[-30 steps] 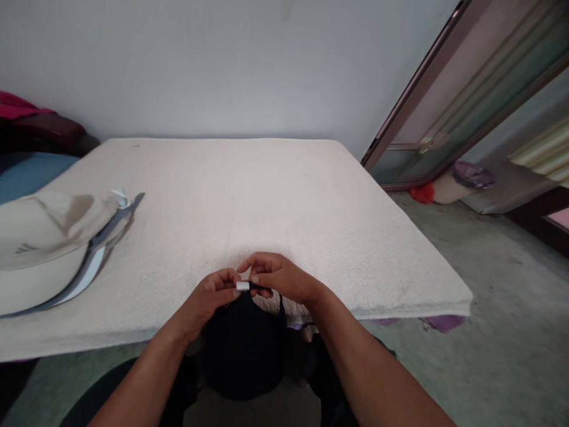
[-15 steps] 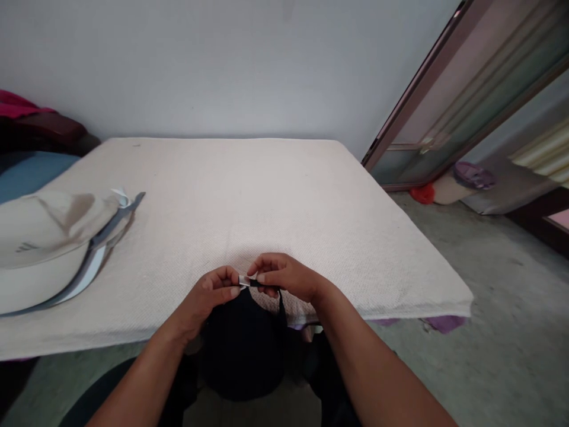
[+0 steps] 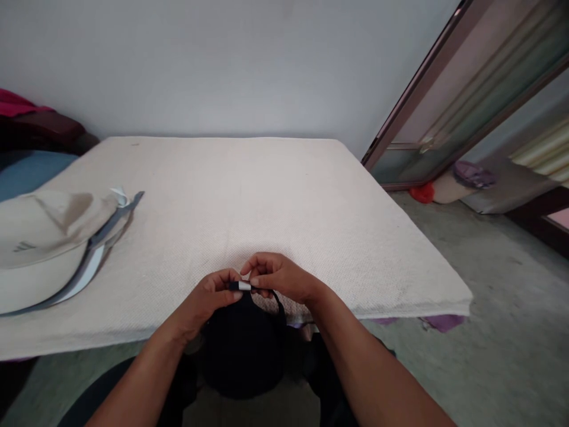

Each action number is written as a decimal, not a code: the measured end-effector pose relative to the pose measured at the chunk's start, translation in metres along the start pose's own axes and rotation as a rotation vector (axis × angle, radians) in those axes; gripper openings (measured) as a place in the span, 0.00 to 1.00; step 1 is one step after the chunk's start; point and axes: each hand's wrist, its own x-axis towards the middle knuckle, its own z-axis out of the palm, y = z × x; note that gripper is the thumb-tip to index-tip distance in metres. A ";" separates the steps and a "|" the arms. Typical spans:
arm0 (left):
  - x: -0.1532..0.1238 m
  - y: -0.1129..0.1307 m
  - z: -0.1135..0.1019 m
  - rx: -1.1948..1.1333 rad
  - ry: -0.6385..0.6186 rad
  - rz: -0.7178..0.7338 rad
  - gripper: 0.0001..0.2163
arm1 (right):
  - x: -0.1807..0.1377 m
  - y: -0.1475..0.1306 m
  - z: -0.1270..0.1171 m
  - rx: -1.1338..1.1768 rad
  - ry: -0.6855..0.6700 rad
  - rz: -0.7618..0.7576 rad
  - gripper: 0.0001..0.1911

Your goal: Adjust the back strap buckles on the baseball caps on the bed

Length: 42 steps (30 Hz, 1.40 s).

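Observation:
A black cap (image 3: 242,350) hangs at the near edge of the cream mattress (image 3: 249,201), over my lap. Its thin black back strap (image 3: 278,302) carries a small silver buckle (image 3: 244,286). My left hand (image 3: 213,293) pinches the strap on the buckle's left side. My right hand (image 3: 278,277) pinches it on the right, fingertips nearly touching the left ones. Both hands are closed around the strap and buckle.
A stack of pale caps (image 3: 44,249) with grey brims lies at the mattress's left edge. A blue cushion (image 3: 26,172) and dark red cloth (image 3: 40,121) sit behind it. A leaning framed door (image 3: 457,95) and a concrete floor (image 3: 489,296) are on the right.
My fingers have shifted slightly along the strap and the buckle has turned between them. The hands stay in the same place over the black cap.

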 end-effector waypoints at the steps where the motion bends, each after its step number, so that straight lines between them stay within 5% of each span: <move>1: 0.000 0.000 0.000 0.006 0.000 -0.003 0.12 | 0.000 0.001 0.000 -0.005 0.006 -0.006 0.10; 17: -0.004 0.006 0.008 -0.140 0.068 0.020 0.06 | 0.000 -0.004 0.007 -0.079 0.011 0.004 0.14; 27: -0.003 0.003 0.009 -0.117 0.053 0.001 0.06 | -0.006 -0.010 0.012 -0.554 0.157 -0.109 0.08; 42: -0.005 0.006 0.014 -0.043 0.021 0.021 0.06 | -0.009 -0.013 0.003 -0.501 0.081 -0.073 0.08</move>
